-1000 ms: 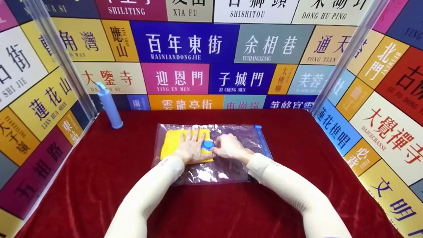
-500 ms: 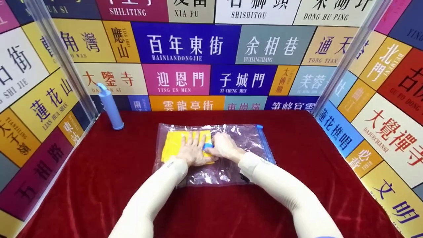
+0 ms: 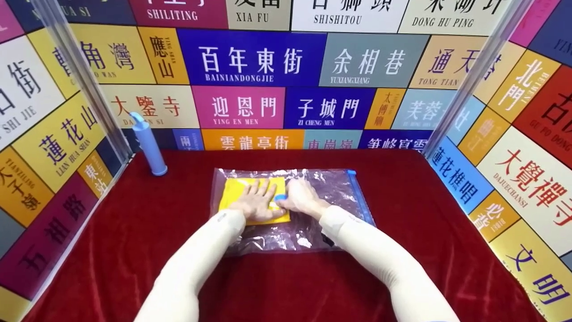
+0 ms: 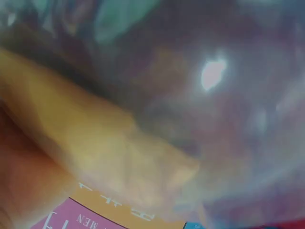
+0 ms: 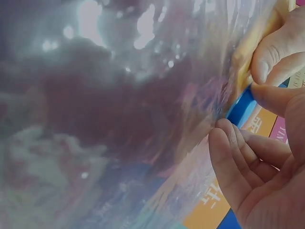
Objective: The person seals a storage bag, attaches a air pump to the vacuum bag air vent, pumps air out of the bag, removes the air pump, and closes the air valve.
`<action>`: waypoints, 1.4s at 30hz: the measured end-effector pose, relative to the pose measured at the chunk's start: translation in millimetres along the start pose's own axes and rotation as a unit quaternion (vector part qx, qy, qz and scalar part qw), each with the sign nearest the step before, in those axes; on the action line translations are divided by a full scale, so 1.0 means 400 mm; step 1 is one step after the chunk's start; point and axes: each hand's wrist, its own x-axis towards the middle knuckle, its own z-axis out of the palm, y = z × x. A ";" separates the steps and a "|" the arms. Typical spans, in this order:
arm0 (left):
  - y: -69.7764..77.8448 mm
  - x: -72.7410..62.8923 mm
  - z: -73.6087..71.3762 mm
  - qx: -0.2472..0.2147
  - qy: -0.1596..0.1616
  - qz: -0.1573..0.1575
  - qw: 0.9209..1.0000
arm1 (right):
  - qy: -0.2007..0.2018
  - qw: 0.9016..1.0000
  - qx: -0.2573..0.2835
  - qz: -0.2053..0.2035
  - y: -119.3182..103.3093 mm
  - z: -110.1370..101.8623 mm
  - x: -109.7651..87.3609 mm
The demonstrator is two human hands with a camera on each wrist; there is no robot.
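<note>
A transparent zip storage bag (image 3: 328, 185) lies flat, with a folded yellow cloth (image 3: 231, 190) inside its left half. My left hand (image 3: 258, 205) rests on the bag over the cloth, fingers straight and spread. With thumb and fingers, my right hand (image 3: 304, 197) grips a round blue valve cap (image 3: 280, 197) on the bag beside the left hand. In the right wrist view the blue cap (image 5: 242, 109) shows edge-on between the thumb and fingers, the left thumb close by. The left wrist view is blurred, showing shiny plastic and part of the left hand (image 4: 95, 129).
A light blue hand pump (image 3: 150, 145) stands upright at the table's back left. The bag's blue zip edge (image 3: 361, 194) runs down its right side. Dark red cloth (image 3: 286, 286) covers the table, and printed sign panels (image 3: 250, 58) wall in the back and sides.
My right hand has shifted slightly left and closed its grip over the blue cap, covering more of it. The left hand has moved a little left and remains on the bag.
</note>
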 end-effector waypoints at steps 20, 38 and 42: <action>-0.007 0.000 0.005 -0.007 0.003 -0.006 1.000 | -0.027 0.997 -0.029 -0.065 0.005 0.001 0.006; -0.005 0.005 0.010 -0.008 -0.003 -0.006 1.000 | -0.062 0.979 -0.020 -0.193 0.040 -0.024 0.015; -0.014 0.022 0.019 -0.007 -0.017 -0.017 1.000 | -0.034 0.989 0.020 -0.144 0.032 -0.023 0.017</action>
